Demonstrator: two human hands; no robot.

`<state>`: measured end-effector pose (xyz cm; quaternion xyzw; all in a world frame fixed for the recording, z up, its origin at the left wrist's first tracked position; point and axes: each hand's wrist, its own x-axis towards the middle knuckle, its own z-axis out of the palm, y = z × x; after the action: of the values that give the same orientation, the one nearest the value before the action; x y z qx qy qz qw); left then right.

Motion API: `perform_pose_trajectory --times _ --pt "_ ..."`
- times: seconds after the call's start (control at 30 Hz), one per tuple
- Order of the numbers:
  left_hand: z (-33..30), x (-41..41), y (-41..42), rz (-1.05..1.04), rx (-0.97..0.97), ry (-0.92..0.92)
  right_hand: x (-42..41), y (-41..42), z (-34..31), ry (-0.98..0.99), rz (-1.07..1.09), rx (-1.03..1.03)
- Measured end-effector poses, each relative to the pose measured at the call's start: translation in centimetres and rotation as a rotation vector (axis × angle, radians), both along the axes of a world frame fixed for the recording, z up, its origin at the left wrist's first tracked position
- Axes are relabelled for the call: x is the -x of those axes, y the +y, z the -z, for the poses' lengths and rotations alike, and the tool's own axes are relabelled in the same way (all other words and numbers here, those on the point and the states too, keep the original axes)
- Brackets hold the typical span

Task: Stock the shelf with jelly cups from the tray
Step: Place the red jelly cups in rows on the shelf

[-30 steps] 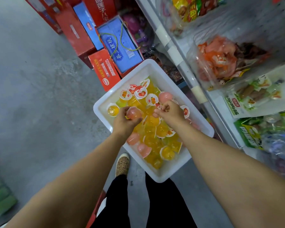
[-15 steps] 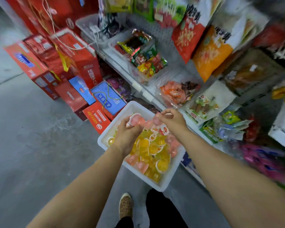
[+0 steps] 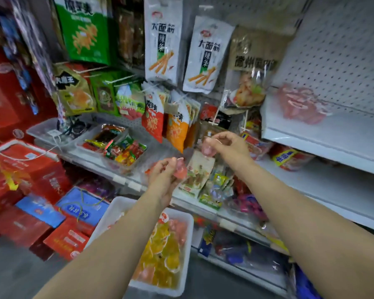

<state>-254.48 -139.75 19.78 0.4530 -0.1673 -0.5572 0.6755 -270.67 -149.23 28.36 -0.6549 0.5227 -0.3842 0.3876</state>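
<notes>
Both hands up, mid-frame, each carrying a pink jelly cup off the tray [image 3: 183, 251]. Your left hand [image 3: 163, 180] sits just below centre, fingers curled round a pink cup [image 3: 180, 170] held at the fingertips; palm faces you, so the cup rides on top where you can see it. Your right hand [image 3: 230, 147] is higher and further right, thumb and fingers pinching a second pink cup [image 3: 208, 148] from above, a hold that looks suited to setting it down without tipping.

The tray lies low in the frame, between your forearms, on the floor by the bottom shelf. It holds plenty of yellow, orange and pink cups, so the job reads as early to middling.

Upper right: white shelf [image 3: 324, 137] with a small heap of pink cups [image 3: 300, 104] already against the pegboard back. Likely target, since like goes with like and there is bare shelf around the heap. Your right hand is nearer to it, though well apart from it yet.

Hanging snack bags [image 3: 162, 39] crowd the centre of the frame; the reach probably has to pass to the right of them. Motion blur softens cup detail; lids cannot be read.
</notes>
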Motion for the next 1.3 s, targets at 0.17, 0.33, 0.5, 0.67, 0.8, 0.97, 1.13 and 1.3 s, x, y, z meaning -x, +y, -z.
perform_pose_trajectory --times 0.17,0.33,0.5,0.67,0.8,0.97,1.13,1.3 --pt "-6.5 5.6 -3.3 0.112 0.123 -0.039 7.1 -1.5 -7.1 -0.045 0.177 0.173" --pt "-11.6 11.5 -6.2 0.197 0.218 -0.116 13.8 -3.3 -11.0 -0.051 0.285 0.282" --pt "-14.4 16.0 -8.3 0.248 0.232 -0.102 19.2 -5.4 -10.5 0.103 0.417 0.257" --pt "-16.3 17.9 -10.3 0.238 0.271 -0.125 20.6 -7.4 -9.3 0.166 0.400 0.226" --pt "-17.2 18.4 -11.5 0.224 0.289 -0.140 19.9 -8.6 -8.6 0.188 0.333 0.216" --pt "-18.2 19.3 -13.2 0.237 0.303 -0.157 20.3 -9.9 -8.7 0.204 0.283 0.225" --pt "-19.3 20.7 -14.0 0.274 0.347 -0.180 21.6 -9.9 -10.5 0.218 0.282 0.309" --pt "-20.4 22.2 -14.7 0.310 0.360 -0.237 22.7 -7.8 -14.5 -0.222 -0.033 0.102"
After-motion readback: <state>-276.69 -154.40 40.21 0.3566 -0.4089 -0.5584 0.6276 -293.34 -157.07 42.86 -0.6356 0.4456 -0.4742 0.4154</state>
